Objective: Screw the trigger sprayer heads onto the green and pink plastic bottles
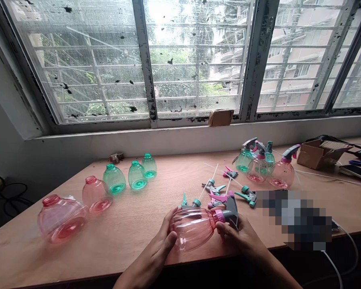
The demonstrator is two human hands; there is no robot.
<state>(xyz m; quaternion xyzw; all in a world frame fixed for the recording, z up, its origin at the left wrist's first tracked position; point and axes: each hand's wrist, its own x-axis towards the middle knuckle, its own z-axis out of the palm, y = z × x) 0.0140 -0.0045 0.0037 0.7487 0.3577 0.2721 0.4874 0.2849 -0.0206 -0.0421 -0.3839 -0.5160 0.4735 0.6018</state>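
A clear pink spray bottle (192, 228) lies on its side between my hands near the table's front edge, its neck pointing right. My left hand (161, 241) is wrapped round the bottle's base end. At the neck, my right hand (239, 235) grips the grey trigger sprayer (231, 210), whose pink collar (219, 216) sits on the bottle mouth. Part of the trigger is hidden by the right hand. Just behind lie several loose spray heads, among them a teal-collared one (196, 203) and a pink-levered one (221, 198), with thin white dip tubes.
On the left stand headless pink bottles (92, 192) and green bottles (114, 178). Bottles with sprayers fitted, including a pink one (281, 174), stand at the back right. Beyond them is an open cardboard box (317, 154). White cables and a blurred patch (301, 218) are at right.
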